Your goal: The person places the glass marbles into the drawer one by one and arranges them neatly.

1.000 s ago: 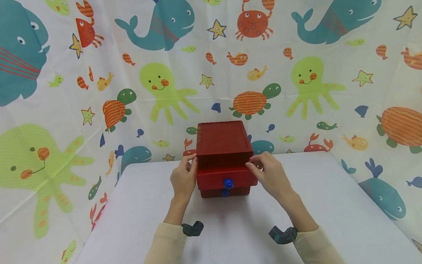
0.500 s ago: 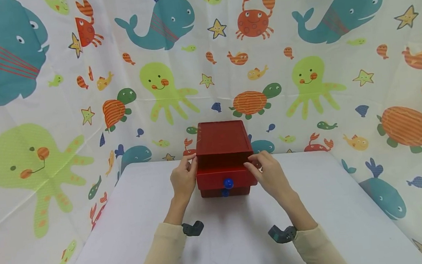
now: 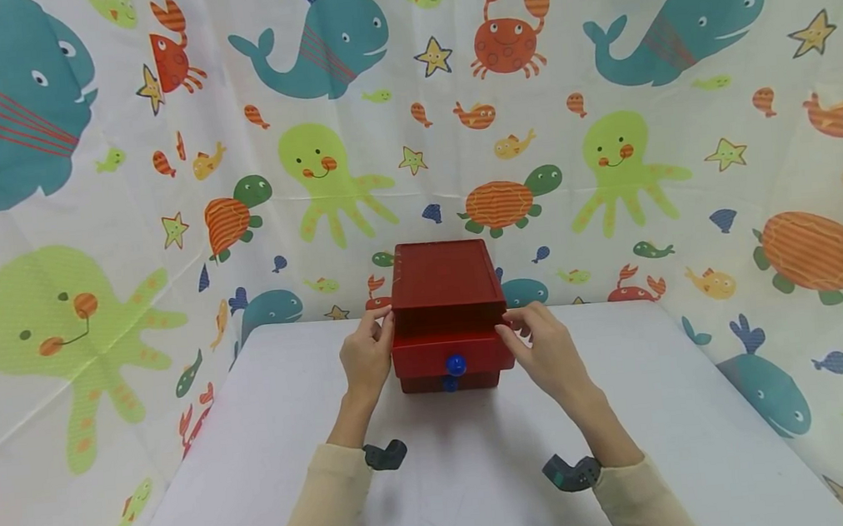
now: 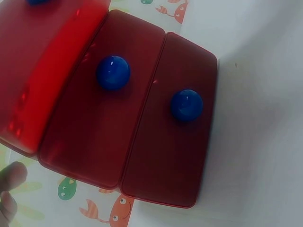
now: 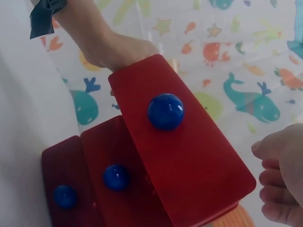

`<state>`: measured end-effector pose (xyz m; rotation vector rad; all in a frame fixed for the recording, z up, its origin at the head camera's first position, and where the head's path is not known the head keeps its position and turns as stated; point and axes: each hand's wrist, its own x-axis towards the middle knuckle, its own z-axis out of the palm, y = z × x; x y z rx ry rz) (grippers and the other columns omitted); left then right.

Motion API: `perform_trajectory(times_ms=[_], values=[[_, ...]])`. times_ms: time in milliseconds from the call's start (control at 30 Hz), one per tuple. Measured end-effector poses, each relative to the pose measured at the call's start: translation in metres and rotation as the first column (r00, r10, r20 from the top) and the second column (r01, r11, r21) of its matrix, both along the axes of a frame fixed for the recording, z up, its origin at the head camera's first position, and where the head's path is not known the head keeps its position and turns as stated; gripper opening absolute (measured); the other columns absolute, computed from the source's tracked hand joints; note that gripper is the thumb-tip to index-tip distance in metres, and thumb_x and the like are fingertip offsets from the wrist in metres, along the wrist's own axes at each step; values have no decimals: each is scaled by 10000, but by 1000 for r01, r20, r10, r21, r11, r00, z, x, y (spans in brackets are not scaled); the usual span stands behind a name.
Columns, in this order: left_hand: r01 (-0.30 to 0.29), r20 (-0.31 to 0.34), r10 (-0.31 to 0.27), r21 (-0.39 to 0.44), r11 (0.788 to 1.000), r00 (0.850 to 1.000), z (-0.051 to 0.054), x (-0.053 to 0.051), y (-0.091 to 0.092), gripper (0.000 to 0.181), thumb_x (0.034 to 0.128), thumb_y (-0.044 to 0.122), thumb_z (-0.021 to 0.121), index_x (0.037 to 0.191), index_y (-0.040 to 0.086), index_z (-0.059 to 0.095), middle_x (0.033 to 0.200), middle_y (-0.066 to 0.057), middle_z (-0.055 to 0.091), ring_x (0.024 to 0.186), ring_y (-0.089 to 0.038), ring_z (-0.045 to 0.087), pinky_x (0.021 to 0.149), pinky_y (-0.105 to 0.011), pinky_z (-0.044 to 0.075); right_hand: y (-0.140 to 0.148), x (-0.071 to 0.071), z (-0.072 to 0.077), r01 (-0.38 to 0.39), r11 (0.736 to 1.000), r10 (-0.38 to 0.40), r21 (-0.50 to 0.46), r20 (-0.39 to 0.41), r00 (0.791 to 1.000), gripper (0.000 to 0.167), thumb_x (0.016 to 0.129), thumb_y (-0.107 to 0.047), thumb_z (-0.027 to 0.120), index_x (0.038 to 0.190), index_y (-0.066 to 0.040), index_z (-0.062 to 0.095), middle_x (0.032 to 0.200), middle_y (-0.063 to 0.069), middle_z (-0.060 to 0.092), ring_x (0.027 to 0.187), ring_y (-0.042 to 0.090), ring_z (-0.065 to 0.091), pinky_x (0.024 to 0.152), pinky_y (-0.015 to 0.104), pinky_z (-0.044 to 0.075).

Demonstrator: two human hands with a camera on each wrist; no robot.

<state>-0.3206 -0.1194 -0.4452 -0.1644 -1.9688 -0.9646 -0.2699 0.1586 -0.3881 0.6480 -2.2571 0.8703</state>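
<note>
A small red drawer cabinet (image 3: 447,273) with several blue knobs stands at the back middle of the table in the head view. Its top drawer (image 5: 184,151) is pulled out, and the two drawers below look shut in the left wrist view: the middle drawer (image 4: 97,113) and bottom drawer (image 4: 165,146). My left hand (image 3: 366,358) touches the cabinet's left side with its fingertips. On the other side, my right hand (image 3: 547,348) is by the top drawer's right front corner, fingers loosely bent, and the right wrist view shows a gap between fingertips and drawer.
The white table (image 3: 455,477) runs along both sides and the front of the cabinet. Directly behind hangs a white curtain (image 3: 398,165) printed with sea animals, which also lines the left and right. A dark wrist camera (image 3: 571,473) sits on my right wrist.
My right hand first shifted slightly left towards the drawer's opening, then back right, away from it. The left hand and the cabinet have stayed put, the top drawer out throughout.
</note>
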Motion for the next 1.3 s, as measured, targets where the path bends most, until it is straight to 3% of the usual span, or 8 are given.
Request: perform_trajectory(times_ms=[300, 633, 1033, 1300], values=[[0, 15, 1, -5, 1000, 1000, 0, 0, 0, 173, 979, 221, 650, 1097, 125, 731, 534, -27, 500, 455, -17, 307, 408, -215, 259, 5, 7, 2, 19, 1000, -20, -11, -45, 999, 277, 873, -134, 771, 1113, -28, 684, 975, 67, 664, 807, 150, 599, 703, 368, 615], [6, -17, -6, -6, 1000, 1000, 2, 1, 0, 158, 972, 199, 657, 1077, 109, 733, 517, -24, 482, 450, -7, 284, 409, -233, 238, 16, 12, 0, 58, 998, -59, -24, -86, 995, 245, 870, -130, 773, 1086, -62, 677, 967, 65, 667, 793, 130, 594, 679, 342, 602], [8, 0, -8, -5, 1000, 1000, 1, 0, 0, 169, 978, 210, 651, 1093, 114, 729, 526, -27, 484, 451, -12, 294, 405, -225, 251, 33, 19, -5, 130, 991, -133, -41, -78, 988, 210, 870, -110, 766, 1057, -56, 687, 936, 71, 675, 773, 126, 595, 676, 303, 592], [5, -6, -5, -1, 1000, 1000, 1, 0, 0, 166, 974, 211, 657, 1086, 116, 734, 524, -26, 493, 451, -4, 298, 409, -223, 253, 45, 25, -11, 167, 985, -170, -48, -70, 983, 210, 883, -127, 755, 1059, -35, 686, 928, 75, 669, 763, 154, 597, 661, 342, 592]])
